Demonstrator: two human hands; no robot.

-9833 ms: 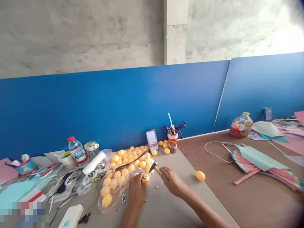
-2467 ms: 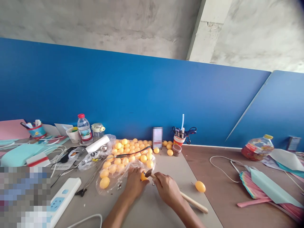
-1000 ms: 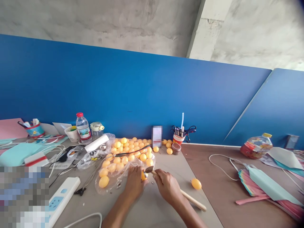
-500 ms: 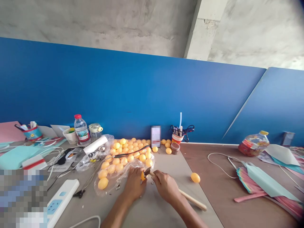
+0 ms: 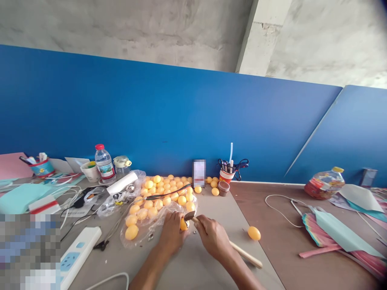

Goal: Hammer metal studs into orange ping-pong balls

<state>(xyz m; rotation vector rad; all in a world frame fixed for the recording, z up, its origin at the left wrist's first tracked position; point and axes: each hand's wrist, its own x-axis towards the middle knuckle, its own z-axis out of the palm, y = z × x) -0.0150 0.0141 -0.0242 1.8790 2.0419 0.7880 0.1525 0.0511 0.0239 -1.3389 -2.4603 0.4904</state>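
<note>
We see the left hand (image 5: 171, 233) wrapped around an orange ball (image 5: 183, 224), seemingly to steady it low over the table (image 5: 193, 266). At its three o'clock, the right hand (image 5: 213, 233) grips the hammer (image 5: 246, 255) close to the head, probably for control; we cannot tell whether head and ball touch. Farther out, a plastic bag (image 5: 142, 237) of balls lies at ten o'clock, perhaps for easy reach, and a loose ball (image 5: 254, 233) at three.
</note>
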